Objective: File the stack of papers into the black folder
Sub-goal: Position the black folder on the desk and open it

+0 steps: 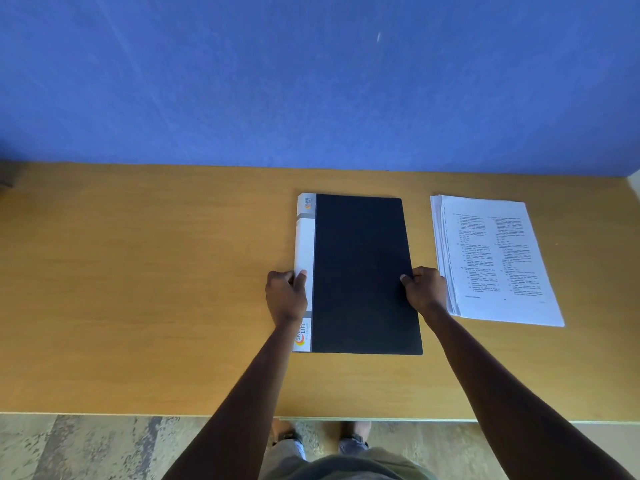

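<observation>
The black folder [362, 271] lies closed and flat on the wooden table [138, 289], its white labelled spine on the left. My left hand [285, 297] grips the spine edge, thumb on top. My right hand [426, 289] holds the folder's right edge, thumb on the cover. The stack of printed papers [495, 261] lies just right of the folder, slightly fanned, touching neither hand as far as I can tell.
A blue wall [311, 81] stands behind the table. The table's front edge [207, 414] runs across the lower view, with patterned floor and my feet below it. A dark object [6, 174] sits at the far left edge.
</observation>
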### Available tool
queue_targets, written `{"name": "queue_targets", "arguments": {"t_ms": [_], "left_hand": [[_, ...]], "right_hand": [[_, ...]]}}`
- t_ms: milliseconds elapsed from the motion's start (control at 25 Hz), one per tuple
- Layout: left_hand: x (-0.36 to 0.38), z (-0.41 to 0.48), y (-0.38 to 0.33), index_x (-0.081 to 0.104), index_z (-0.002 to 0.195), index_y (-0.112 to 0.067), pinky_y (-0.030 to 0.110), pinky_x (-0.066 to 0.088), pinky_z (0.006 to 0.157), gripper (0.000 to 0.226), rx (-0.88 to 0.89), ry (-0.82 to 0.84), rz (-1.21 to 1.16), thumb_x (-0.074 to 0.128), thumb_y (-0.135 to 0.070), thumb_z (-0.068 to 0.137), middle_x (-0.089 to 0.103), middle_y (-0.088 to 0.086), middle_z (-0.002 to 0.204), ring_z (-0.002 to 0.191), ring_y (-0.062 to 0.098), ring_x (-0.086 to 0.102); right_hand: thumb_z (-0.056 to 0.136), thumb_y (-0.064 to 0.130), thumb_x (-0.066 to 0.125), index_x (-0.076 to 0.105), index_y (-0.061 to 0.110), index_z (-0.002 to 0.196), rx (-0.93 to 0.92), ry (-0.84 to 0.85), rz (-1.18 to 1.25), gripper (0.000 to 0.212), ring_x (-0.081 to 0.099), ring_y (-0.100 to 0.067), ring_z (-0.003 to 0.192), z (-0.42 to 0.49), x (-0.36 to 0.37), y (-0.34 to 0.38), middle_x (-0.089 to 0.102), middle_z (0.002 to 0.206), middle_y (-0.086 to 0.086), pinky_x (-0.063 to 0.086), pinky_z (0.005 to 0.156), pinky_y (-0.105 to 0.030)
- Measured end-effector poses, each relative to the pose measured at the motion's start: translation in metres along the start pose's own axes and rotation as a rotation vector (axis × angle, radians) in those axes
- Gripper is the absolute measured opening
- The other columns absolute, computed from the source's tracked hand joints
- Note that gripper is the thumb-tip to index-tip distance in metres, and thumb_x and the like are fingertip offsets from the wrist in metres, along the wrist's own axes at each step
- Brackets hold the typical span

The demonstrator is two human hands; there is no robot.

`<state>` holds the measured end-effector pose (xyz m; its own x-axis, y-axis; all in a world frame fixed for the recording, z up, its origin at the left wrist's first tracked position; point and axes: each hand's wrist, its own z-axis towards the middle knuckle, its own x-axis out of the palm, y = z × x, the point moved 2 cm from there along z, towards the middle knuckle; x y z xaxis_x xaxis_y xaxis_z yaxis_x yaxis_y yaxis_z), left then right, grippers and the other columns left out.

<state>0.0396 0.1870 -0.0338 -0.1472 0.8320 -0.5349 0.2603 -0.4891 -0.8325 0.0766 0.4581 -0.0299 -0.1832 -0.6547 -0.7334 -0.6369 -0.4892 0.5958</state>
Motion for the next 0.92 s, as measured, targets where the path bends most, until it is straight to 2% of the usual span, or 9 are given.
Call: {"name": "queue_targets", "arguments": {"t_ms": [120, 200, 320, 400, 520, 600, 680, 760, 920], "left_hand": [[-0.003, 0.001, -0.001, 0.043, 0.055, -0.008, 0.024, 0.031, 0.055, 0.044, 0.055, 0.012, 0.056, 0.069, -0.019, 0.089, 0.055, 0.018, 0.069, 0.059, 0.023, 0.044], [-0.003, 0.004, 0.001, 0.052, 0.059, -0.002, 0.025, 0.035, 0.059, 0.039, 0.048, 0.024, 0.055, 0.069, -0.019, 0.089, 0.062, 0.02, 0.074, 0.063, 0.026, 0.051], [-0.003, 0.01, 0.006, 0.061, 0.064, 0.004, 0.029, 0.04, 0.06, 0.036, 0.053, 0.068, 0.068, 0.068, -0.02, 0.09, 0.066, 0.022, 0.076, 0.067, 0.032, 0.059], [-0.008, 0.013, 0.007, 0.07, 0.077, 0.005, 0.032, 0.048, 0.066, 0.03, 0.057, 0.09, 0.049, 0.066, -0.021, 0.092, 0.07, 0.021, 0.084, 0.076, 0.032, 0.064], [-0.024, 0.019, 0.0, 0.073, 0.102, -0.001, 0.029, 0.048, 0.076, 0.027, 0.033, 0.109, -0.058, 0.059, -0.024, 0.096, 0.072, 0.015, 0.102, 0.09, 0.026, 0.067], [-0.041, 0.028, -0.008, 0.074, 0.098, -0.004, 0.032, 0.049, 0.073, 0.032, 0.006, 0.109, -0.139, 0.056, -0.03, 0.098, 0.073, 0.016, 0.099, 0.085, 0.027, 0.068], [-0.065, 0.035, -0.019, 0.074, 0.094, -0.007, 0.034, 0.048, 0.069, 0.039, -0.045, 0.109, -0.25, 0.052, -0.038, 0.099, 0.073, 0.013, 0.096, 0.076, 0.024, 0.068], [-0.094, 0.038, -0.029, 0.073, 0.095, -0.011, 0.036, 0.048, 0.07, 0.046, -0.08, 0.152, -0.348, 0.046, -0.048, 0.099, 0.074, 0.009, 0.099, 0.079, 0.02, 0.07], [-0.155, 0.051, -0.045, 0.07, 0.112, -0.015, 0.036, 0.053, 0.077, 0.068, -0.095, 0.298, -0.489, 0.03, -0.067, 0.095, 0.073, 0.005, 0.113, 0.1, 0.021, 0.071]], "right_hand": [[0.09, 0.022, 0.068, 0.073, 0.001, 0.088, -0.002, -0.001, -0.051, 0.022, 0.063, -0.034, 0.08, 0.0, -0.005, 0.004, 0.074, 0.091, -0.017, 0.054, 0.071, -0.036], [0.09, 0.024, 0.068, 0.073, 0.0, 0.083, -0.016, -0.03, -0.053, 0.026, 0.06, -0.032, 0.077, -0.003, -0.012, 0.01, 0.073, 0.088, -0.017, 0.05, 0.067, -0.034], [0.093, 0.028, 0.064, 0.069, -0.006, 0.077, -0.038, -0.084, 0.051, 0.038, 0.059, -0.036, 0.073, -0.011, -0.027, 0.028, 0.071, 0.078, -0.019, 0.051, 0.067, -0.038], [0.096, 0.032, 0.06, 0.054, -0.008, 0.064, -0.049, -0.11, 0.159, 0.051, 0.049, -0.032, 0.062, -0.021, -0.04, 0.047, 0.056, 0.061, -0.016, 0.041, 0.06, -0.036], [0.097, 0.039, 0.056, 0.038, -0.007, 0.064, -0.145, -0.106, 0.311, 0.06, 0.033, -0.022, 0.06, -0.043, -0.052, 0.085, 0.034, 0.062, -0.019, 0.031, 0.059, -0.033], [0.098, 0.045, 0.053, 0.045, -0.01, 0.071, -0.25, -0.019, 0.435, 0.063, 0.041, -0.021, 0.059, -0.067, -0.051, 0.115, 0.042, 0.065, -0.026, 0.04, 0.055, -0.032], [0.1, 0.047, 0.05, 0.064, 0.003, 0.075, -0.383, 0.12, 0.553, 0.053, 0.058, -0.014, 0.06, -0.097, -0.044, 0.147, 0.063, 0.067, -0.011, 0.052, 0.053, -0.029], [0.102, 0.045, 0.047, 0.074, 0.022, 0.092, -0.527, 0.321, 0.635, 0.036, 0.072, -0.009, 0.075, -0.127, -0.029, 0.173, 0.076, 0.087, 0.003, 0.059, 0.063, -0.025], [0.101, 0.036, 0.051, 0.059, 0.012, 0.134, -0.633, 0.618, 0.494, 0.041, 0.065, -0.013, 0.118, -0.161, 0.018, 0.192, 0.062, 0.134, -0.004, 0.056, 0.095, -0.028]]}}
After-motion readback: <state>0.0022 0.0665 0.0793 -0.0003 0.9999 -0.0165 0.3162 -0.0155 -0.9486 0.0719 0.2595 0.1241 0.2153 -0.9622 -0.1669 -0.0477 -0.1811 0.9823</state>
